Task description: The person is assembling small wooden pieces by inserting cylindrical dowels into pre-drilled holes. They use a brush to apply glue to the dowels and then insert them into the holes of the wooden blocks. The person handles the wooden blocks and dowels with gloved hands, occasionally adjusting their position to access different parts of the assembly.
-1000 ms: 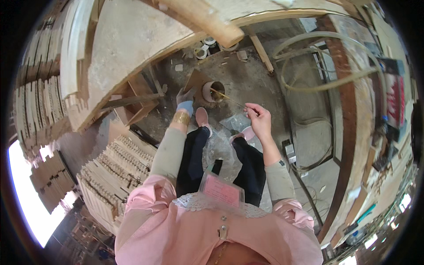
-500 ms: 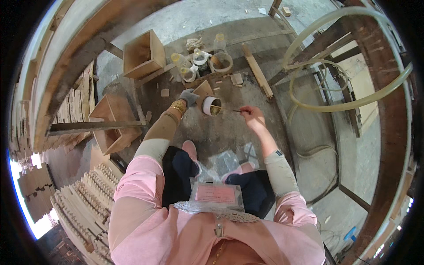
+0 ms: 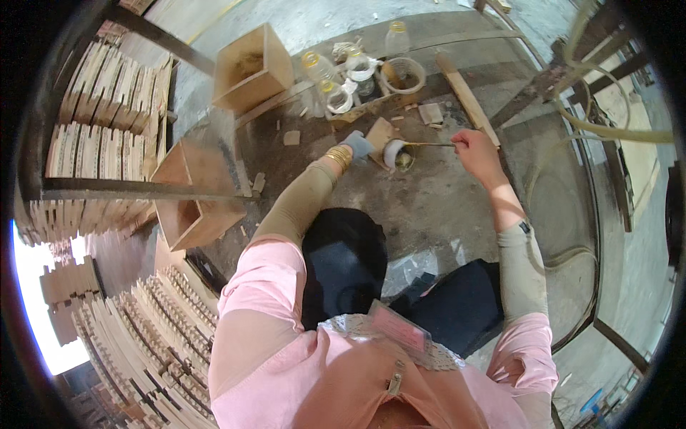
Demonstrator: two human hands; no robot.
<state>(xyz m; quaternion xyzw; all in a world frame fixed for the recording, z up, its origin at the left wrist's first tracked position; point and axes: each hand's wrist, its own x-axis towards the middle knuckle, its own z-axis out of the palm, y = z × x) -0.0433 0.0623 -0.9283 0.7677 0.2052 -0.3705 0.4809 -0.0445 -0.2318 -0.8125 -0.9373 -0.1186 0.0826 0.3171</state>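
My left hand (image 3: 359,145), in a grey glove, is closed at the edge of a small flat wooden board (image 3: 379,134). Just right of the board, a white cup (image 3: 392,153) leans with its mouth toward the right; something yellowish shows inside. My bare right hand (image 3: 474,151) pinches the end of a thin stick (image 3: 433,144), whose far end reaches the cup's mouth. Whether that end carries bristles cannot be made out.
Beyond my hands are glass jars (image 3: 397,38), a round tub (image 3: 416,80) and a long wooden bar (image 3: 466,96). Wooden boxes (image 3: 268,80) and stacked wooden strips (image 3: 153,336) stand leftward. A pale hose (image 3: 622,133) and metal frame bars flank the right.
My view has shifted and my knees are more bent, hiding the shoes. The right hand is farther from the cup, with more of the stick showing. The left hand remains at the board.
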